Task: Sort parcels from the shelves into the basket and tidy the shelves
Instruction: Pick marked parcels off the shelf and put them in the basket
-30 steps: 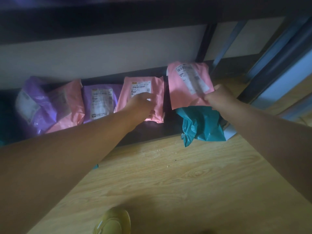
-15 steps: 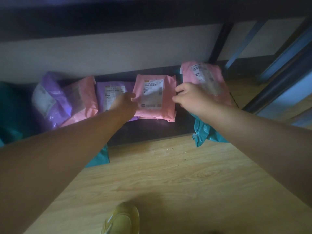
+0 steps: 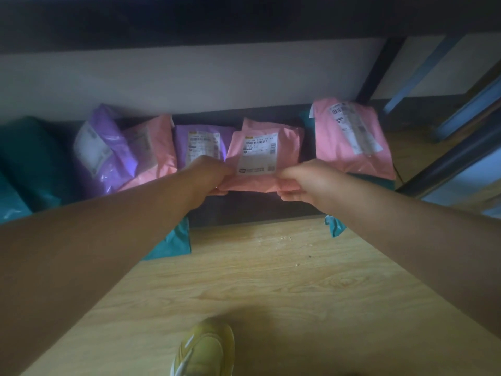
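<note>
While left hand grips pink parcel left edge, right hand pinches right.

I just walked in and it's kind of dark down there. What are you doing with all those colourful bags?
A person is reaching into a low shelf lined with parcels. The left hand and the right hand each hold a lower corner of the pink parcel in the middle of the row. A purple parcel sits just left of it, and a second pink parcel lies to the right on top of a teal parcel. No basket is in view.
</note>
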### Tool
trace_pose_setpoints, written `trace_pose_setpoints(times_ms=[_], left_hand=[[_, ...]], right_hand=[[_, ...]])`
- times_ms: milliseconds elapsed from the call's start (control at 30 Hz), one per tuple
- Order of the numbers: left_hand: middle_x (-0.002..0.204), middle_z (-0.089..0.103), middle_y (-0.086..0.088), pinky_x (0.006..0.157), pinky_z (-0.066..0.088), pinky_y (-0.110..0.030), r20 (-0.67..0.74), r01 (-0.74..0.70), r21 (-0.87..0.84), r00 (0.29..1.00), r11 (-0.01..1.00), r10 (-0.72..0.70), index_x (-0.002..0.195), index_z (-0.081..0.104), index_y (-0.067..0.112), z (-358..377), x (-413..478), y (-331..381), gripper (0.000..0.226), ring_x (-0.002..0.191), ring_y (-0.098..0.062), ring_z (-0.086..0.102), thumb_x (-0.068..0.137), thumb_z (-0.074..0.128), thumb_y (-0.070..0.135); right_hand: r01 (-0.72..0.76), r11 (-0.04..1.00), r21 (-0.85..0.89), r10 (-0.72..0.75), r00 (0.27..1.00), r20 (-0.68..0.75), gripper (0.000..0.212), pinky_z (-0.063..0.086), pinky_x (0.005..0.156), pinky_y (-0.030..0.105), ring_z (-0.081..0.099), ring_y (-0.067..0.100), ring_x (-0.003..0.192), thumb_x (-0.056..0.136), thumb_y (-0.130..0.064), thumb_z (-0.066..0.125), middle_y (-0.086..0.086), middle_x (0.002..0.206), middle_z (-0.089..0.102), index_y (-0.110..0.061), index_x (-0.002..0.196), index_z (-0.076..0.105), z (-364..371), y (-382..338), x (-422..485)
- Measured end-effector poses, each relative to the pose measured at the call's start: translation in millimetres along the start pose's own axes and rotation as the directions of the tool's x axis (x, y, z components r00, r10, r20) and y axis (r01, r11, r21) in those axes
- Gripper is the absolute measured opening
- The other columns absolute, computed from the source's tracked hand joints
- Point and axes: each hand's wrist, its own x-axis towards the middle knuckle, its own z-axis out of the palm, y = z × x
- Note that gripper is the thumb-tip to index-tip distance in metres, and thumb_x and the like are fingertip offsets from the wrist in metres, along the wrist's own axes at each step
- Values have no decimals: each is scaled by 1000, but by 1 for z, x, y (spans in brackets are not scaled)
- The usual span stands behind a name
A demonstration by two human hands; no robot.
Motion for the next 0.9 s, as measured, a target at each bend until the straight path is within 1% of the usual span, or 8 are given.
trace_pose_setpoints(times_ms=[133, 233, 433, 467, 567, 700, 800, 900], left_hand=[[114, 68, -13, 82, 59, -33, 69, 28, -110, 997, 994, -20, 116, 59, -1, -7, -12, -8, 27, 99, -23, 68, 89, 64, 3], [112, 70, -10, 72, 59, -27, 140, 50, -224, 990, 973, -19, 118, 60, 1, -10, -22, -11, 31, 95, -21, 70, 87, 65, -1], [103, 75, -8, 66, 59, -24, 251, 67, -311, 968, 948, 14, 109, 64, 4, -11, -43, -15, 26, 85, -19, 75, 84, 67, -3], [103, 75, -8, 67, 60, -25, 251, 66, -337, 968, 939, 22, 109, 64, 4, -10, -48, -15, 25, 85, -19, 75, 84, 67, -2], [100, 76, -8, 69, 61, -29, 220, 47, -428, 974, 903, 54, 109, 65, 6, -10, -61, -17, 25, 86, -20, 75, 84, 69, 2], [84, 77, -2, 62, 60, -27, 179, 23, -490, 981, 872, 74, 105, 65, 8, -13, -74, -19, 22, 77, -16, 75, 84, 70, 4], [85, 77, -1, 63, 60, -27, 163, 1, -501, 982, 865, 93, 102, 67, 11, -14, -78, -25, 17, 76, -15, 74, 86, 68, 5], [90, 77, -5, 66, 61, -27, 127, -17, -536, 987, 844, 100, 101, 69, 10, -16, -79, -28, 18, 78, -17, 74, 85, 69, 3]], right_hand=[[19, 1000, -14, -18, 997, 80, 28, 60, 80, 33, 72, 26, 94, 91, -3, 68, 19, 110, 71, 5, 117, 61, -2, 0, -9], [34, 999, -24, -32, 995, 97, 29, 61, 81, 32, 74, 22, 88, 90, 0, 67, 12, 100, 75, 3, 117, 60, -3, 1, -17], [109, 989, -98, -106, 994, 36, 39, 54, 99, 41, 72, 26, 102, 81, 4, 75, 10, 109, 74, 1, 117, 60, -10, 8, -30], [123, 986, -112, -120, 992, 30, 42, 53, 101, 41, 71, 25, 104, 79, 3, 76, 9, 111, 73, -2, 118, 61, -11, 6, -33], [176, 973, -146, -174, 984, 27, 72, 53, 101, 38, 67, 22, 110, 72, -2, 82, 6, 129, 65, -9, 138, 53, -13, 0, -48], [210, 975, -78, -206, 977, 57, 61, 52, 102, 41, 71, 19, 105, 76, 2, 78, 4, 119, 71, -9, 132, 57, -9, 1, -62], [199, 980, -28, -195, 975, 106, 54, 44, 109, 47, 68, 23, 111, 75, -12, 81, 1, 116, 73, -12, 125, 61, -4, 5, -71], [219, 975, -35, -215, 972, 96, 49, 41, 111, 50, 66, 24, 114, 72, -24, 83, -2, 113, 74, -15, 117, 65, -1, 4, -71]])
